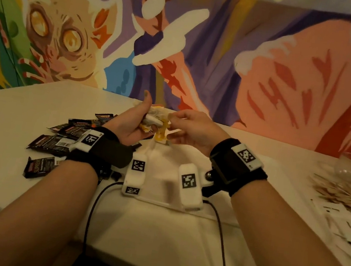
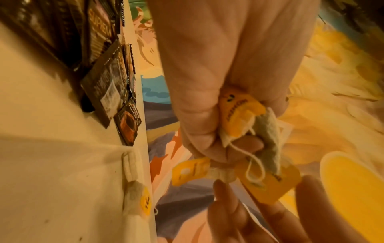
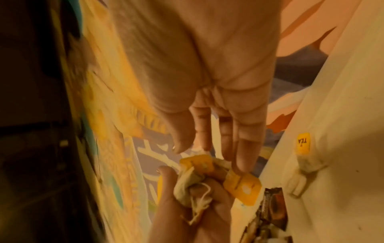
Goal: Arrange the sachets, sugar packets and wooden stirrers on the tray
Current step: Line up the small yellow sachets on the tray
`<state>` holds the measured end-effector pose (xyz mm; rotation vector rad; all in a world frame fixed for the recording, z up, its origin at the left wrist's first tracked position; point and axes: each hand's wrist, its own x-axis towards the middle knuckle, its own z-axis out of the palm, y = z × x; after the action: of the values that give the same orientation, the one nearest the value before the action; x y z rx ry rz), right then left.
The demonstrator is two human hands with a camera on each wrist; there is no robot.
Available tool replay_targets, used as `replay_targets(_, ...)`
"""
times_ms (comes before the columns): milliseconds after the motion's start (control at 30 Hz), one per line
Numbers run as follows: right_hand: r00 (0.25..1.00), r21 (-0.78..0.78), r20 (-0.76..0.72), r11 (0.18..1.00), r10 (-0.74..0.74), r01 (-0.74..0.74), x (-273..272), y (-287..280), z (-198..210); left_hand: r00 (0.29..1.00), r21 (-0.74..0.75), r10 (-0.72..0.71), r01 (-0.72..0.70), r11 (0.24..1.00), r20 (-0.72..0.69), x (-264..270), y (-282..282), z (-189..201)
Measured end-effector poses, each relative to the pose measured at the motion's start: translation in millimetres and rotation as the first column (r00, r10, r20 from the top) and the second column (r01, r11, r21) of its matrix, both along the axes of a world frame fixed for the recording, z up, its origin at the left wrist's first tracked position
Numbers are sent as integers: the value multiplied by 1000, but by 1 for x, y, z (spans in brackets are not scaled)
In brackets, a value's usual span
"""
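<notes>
Tea bags (image 1: pixel 156 119) bunched in left hand (image 1: pixel 126 126), yellow tags (image 2: pixel 268 182) dangling downward.

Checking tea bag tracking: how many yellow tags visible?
4 tags. Three in the tea bag bunch in the left hand's grip: one by the palm, two dangling below. One on the tray. More may be hidden.
</notes>
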<state>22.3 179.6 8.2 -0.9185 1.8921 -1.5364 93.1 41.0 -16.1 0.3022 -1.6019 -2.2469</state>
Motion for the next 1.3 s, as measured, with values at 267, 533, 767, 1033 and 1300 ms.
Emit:
replay_targets(267, 972, -201, 193, 964, -133, 172, 11, 7, -26, 985, -23, -166, 167, 986, 45, 0, 20, -2)
replay_targets(533, 949, -220, 59, 923, -310, 316, 1, -1, -38, 976, -17, -209, 210, 977, 57, -1, 23, -7)
replay_targets(767, 951, -265, 228, 926, -210, 268, 0, 10, -24, 985, 4, -172, 172, 985, 28, 5, 20, -9)
replay_targets(1033, 982, -233, 159, 963, -99, 135, 4, 1, -33, 965, -64, -259, 261, 963, 41, 9, 24, -10)
replay_targets(1300, 930, -349, 336, 898, -147, 268, 2, 4, -31, 995, 80, -103, 103, 992, -2, 13, 26, -8)
